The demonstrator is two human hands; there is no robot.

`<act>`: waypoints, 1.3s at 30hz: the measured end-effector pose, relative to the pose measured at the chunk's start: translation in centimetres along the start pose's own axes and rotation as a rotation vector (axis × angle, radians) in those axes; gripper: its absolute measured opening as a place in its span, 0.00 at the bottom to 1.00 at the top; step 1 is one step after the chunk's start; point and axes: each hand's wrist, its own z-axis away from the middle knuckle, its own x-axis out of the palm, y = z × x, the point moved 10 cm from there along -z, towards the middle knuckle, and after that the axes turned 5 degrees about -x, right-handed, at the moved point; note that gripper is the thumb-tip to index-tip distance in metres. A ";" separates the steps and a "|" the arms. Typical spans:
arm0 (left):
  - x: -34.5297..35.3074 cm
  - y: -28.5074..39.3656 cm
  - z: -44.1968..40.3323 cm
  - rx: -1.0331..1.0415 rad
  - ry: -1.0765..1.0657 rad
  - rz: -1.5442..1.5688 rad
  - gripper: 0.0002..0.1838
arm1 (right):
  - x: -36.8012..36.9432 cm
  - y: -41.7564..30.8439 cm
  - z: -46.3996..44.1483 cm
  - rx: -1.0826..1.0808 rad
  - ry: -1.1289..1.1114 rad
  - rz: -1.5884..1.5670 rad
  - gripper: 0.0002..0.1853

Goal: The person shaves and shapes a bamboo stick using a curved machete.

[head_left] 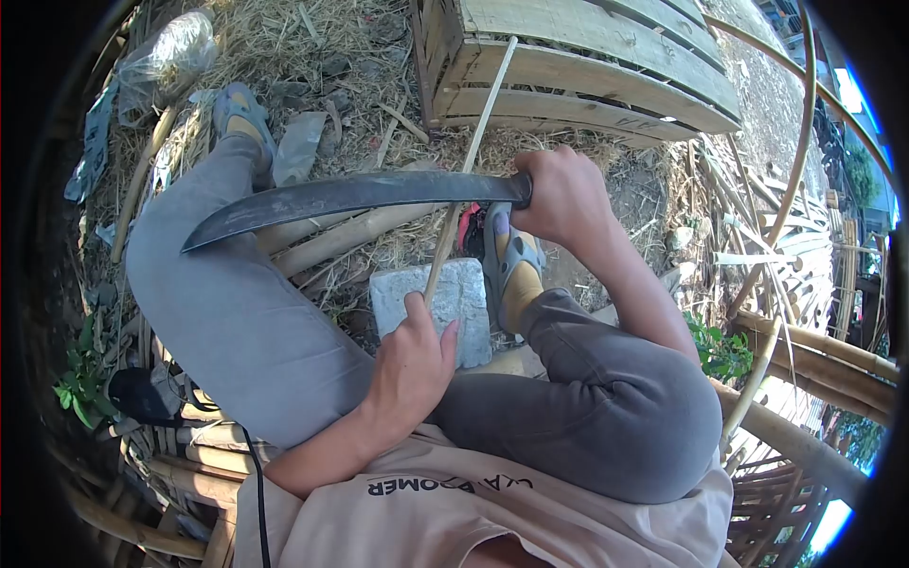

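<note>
My right hand (565, 196) is closed around the handle of a machete (331, 199). Its long, dark, curved blade points left, with the tip over my left knee. In my left hand (414, 355) is the lower end of a thin bamboo strip (485, 115), gripped by closed fingers. The strip slants up and away toward a wooden crate. The blade crosses in front of the strip near the handle and hides a short piece of it; whether they touch I cannot tell. Below the strip lies a pale stone block (464, 308), between my legs.
A slatted wooden crate (578, 76) stands ahead. Bamboo poles (355, 232) lie on the straw-covered ground beyond the block. My sandalled feet are on either side. More bamboo (805, 364) stands at right; a clear plastic bag (170, 62) lies at far left.
</note>
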 end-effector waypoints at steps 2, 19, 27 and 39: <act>-0.1 -0.2 -0.1 -0.013 -0.002 0.003 0.19 | 0.2 0.3 -0.5 0.006 -0.004 -0.016 0.15; 0.0 -0.5 -0.1 -0.067 -0.074 0.023 0.20 | -0.1 6.7 -0.7 0.158 0.178 -0.216 0.09; -0.1 -1.3 -0.6 -0.127 -0.087 0.227 0.19 | 1.9 2.1 -0.1 -0.022 0.045 -0.404 0.07; -0.4 -2.1 0.0 -0.045 0.078 0.240 0.17 | 2.5 -1.0 0.2 -0.099 -0.021 -0.209 0.11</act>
